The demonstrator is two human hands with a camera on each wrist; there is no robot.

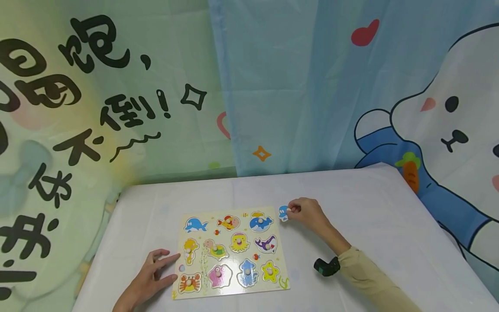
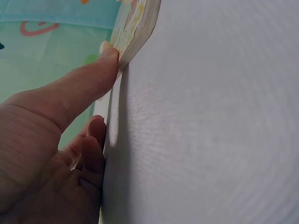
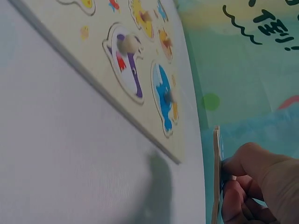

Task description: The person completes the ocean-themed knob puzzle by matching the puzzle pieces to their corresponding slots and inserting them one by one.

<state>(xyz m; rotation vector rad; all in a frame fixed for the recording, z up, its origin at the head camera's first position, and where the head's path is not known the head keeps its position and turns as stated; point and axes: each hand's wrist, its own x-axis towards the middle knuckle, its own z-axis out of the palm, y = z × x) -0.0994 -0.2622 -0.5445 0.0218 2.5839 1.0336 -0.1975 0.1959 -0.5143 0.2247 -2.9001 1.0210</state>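
A wooden puzzle board [image 1: 234, 256] with sea-animal pieces lies on the white table. My right hand [image 1: 308, 212] pinches a flat blue-and-white puzzle piece [image 1: 283, 212] just off the board's top right corner. In the right wrist view this piece [image 3: 216, 175] is edge-on, raised above the table, with the right hand's fingers [image 3: 247, 158] on its face. My left hand [image 1: 150, 275] touches the board's left edge with extended fingers; its thumb [image 2: 88, 77] rests at the board's corner in the left wrist view. The blue dolphin [image 1: 196, 224] at the top left shows no knob.
Knobbed pieces on the board include a whale [image 1: 260, 223], a crab [image 1: 189, 283] and a starfish [image 1: 270, 271]. A black device [image 1: 326, 266] sits at the right wrist. Behind the table [image 1: 156, 199] hangs a printed curtain [image 1: 273, 86].
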